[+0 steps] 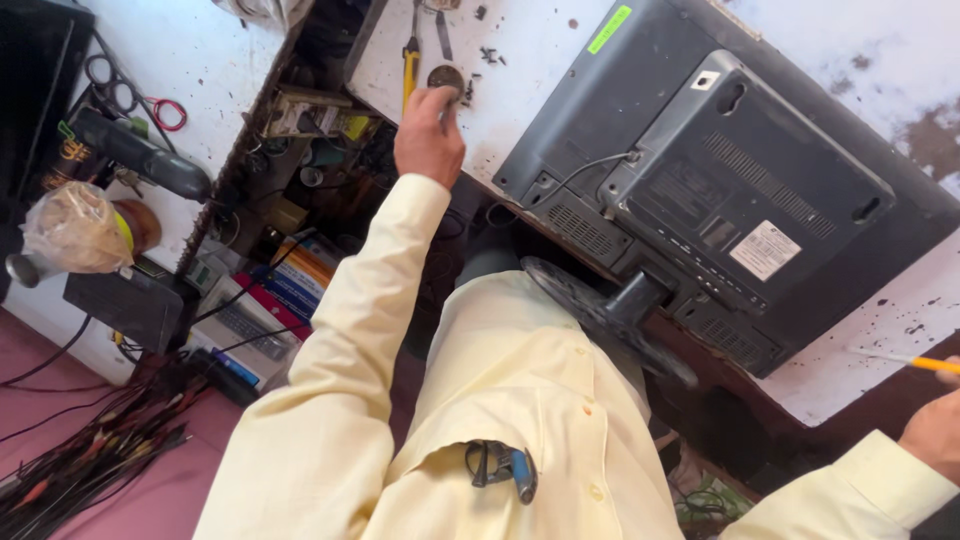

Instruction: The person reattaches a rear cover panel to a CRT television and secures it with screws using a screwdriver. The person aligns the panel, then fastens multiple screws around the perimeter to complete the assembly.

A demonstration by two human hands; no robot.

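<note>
My left hand (428,135) reaches out across the stained white table (530,60), fingers closed on a small round dark object (446,74). My right hand (937,430) is at the right edge, partly out of view, and grips a thin orange-yellow tool (915,361) that points left. Between my hands a grey flat-screen monitor (740,190) lies face down, its back panel up. Its black stand (610,310) juts towards my pale yellow shirt.
A yellow-handled screwdriver (410,58) lies beside the round object. On the left are a black handheld tool (140,155), a plastic-wrapped item (75,230), a cluttered shelf gap (310,170) and a bundle of cables (90,450). Folded glasses (500,468) sit in my shirt pocket.
</note>
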